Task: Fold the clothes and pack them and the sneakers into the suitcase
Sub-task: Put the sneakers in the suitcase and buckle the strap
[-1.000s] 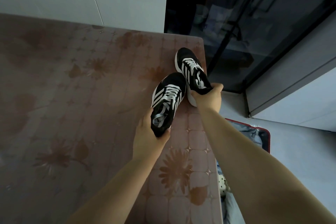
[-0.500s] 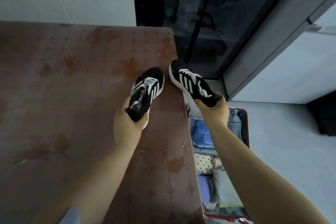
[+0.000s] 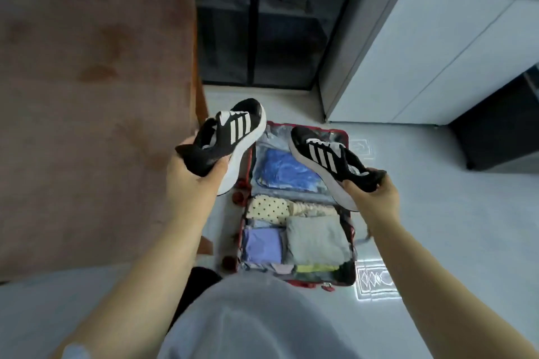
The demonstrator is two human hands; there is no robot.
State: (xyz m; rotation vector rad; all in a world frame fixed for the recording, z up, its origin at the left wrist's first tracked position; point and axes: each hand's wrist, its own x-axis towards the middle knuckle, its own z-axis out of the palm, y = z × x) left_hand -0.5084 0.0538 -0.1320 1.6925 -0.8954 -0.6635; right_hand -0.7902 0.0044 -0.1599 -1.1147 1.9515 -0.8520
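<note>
Head view, looking down. A brown table point(image 3: 87, 111) fills the left. On the pale floor beside it lies an open red suitcase point(image 3: 345, 140), already packed with folded clothes: a blue garment point(image 3: 280, 172) in the far half, and a grey one point(image 3: 316, 239), a lilac one point(image 3: 261, 243) and a dotted one point(image 3: 268, 208) in the near half.

Both sneakers are held in the air. The left sneaker point(image 3: 230, 137) hangs over the suitcase's left rim, and the right sneaker point(image 3: 326, 154) hangs over the blue garment. The left hand point(image 3: 192, 181) grips its shoe at the heel, thumb curled over the collar and fingers under the sole. The right hand point(image 3: 373, 198) likewise wraps the other heel.

The shoes are probably light and not fragile, with soft uppers that crush and springy soles that hold their shape. The stiffer heel looks like the surest place to hold.
</note>
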